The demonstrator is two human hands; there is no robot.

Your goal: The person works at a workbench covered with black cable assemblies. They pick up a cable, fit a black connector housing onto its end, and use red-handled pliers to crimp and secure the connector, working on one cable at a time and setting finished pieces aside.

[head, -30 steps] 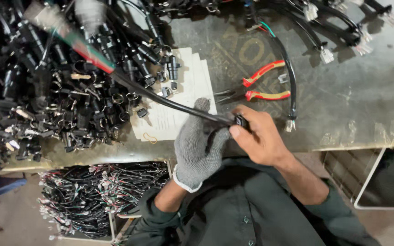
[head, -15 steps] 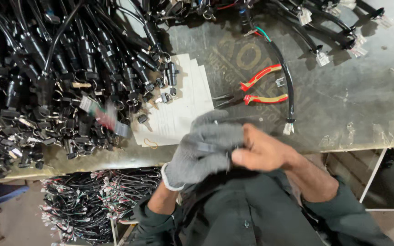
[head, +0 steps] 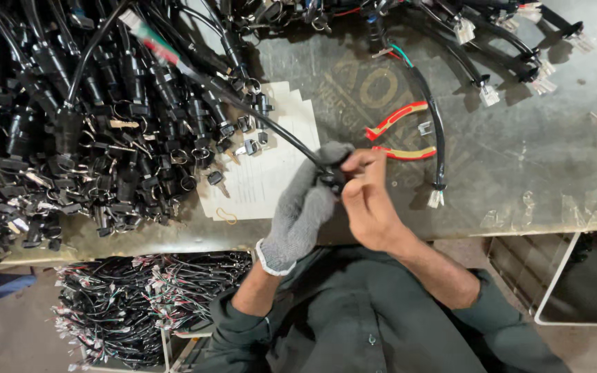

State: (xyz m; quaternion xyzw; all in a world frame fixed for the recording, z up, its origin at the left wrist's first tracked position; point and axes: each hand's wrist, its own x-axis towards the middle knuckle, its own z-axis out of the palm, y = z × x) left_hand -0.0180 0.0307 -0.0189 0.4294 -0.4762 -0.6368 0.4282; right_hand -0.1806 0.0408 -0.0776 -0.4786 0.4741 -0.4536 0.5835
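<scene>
The left hand point(head: 305, 207), in a grey glove, has its grip closed around a black cable point(head: 271, 124). The bare right hand point(head: 367, 200) pinches the same cable end just beside it. The cable stretches up over the white paper point(head: 271, 179) on the worktop point(head: 519, 173). Red pliers point(head: 399, 135) lie near.

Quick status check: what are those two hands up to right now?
Gloved left hand and bare right hand both pinch the near end of a black cable. Cable runs up-left over the white papers. Red-handled pliers lie just beyond, untouched.
</scene>
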